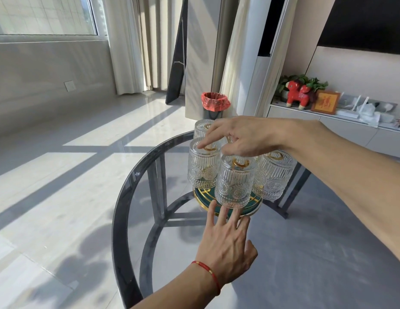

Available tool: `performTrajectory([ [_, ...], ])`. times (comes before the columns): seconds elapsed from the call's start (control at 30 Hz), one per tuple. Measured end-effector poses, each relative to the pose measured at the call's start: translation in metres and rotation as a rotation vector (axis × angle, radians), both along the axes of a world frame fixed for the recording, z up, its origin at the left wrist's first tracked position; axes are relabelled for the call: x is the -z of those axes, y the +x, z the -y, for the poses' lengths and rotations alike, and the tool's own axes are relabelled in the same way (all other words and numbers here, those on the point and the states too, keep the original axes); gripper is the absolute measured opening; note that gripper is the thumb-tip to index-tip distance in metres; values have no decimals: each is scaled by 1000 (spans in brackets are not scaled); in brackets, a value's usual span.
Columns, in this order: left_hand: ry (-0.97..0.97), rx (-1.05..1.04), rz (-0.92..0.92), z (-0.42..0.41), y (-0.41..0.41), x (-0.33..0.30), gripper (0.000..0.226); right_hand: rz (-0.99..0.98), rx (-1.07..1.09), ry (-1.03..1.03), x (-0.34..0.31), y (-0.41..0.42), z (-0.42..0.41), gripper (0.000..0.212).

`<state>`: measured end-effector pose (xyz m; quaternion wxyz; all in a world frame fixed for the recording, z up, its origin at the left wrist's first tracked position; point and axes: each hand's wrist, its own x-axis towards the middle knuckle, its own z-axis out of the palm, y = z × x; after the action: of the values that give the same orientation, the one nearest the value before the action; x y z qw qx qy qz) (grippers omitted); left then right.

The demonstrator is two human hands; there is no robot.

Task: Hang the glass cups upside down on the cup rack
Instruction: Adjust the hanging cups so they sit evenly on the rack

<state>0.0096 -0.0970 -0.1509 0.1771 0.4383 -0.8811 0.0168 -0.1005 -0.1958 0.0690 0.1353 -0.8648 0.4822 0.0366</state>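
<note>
Several ribbed glass cups hang upside down on a gold cup rack with a round green base [252, 207] on the glass table. The nearest cup [233, 182] is in front, another cup [202, 167] at its left, a third [273, 175] at the right, and one [202, 128] behind. My right hand [243, 137] hovers over the rack top with fingers spread, its index fingertip on the left cup's bottom. My left hand [226, 239], with a red string bracelet, lies open, its fingertips at the rack's base under the front cup.
The round glass table [127, 197] has a dark rim and dark legs below. A bin with a red liner [214, 103] stands on the floor behind. A low cabinet at right carries a red toy figure [298, 94], a framed picture and a plant.
</note>
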Motion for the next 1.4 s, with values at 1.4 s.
performTrajectory([
  [1.4, 14, 11, 3, 0, -1, 0, 49, 154, 81, -731, 35, -39, -62, 24],
])
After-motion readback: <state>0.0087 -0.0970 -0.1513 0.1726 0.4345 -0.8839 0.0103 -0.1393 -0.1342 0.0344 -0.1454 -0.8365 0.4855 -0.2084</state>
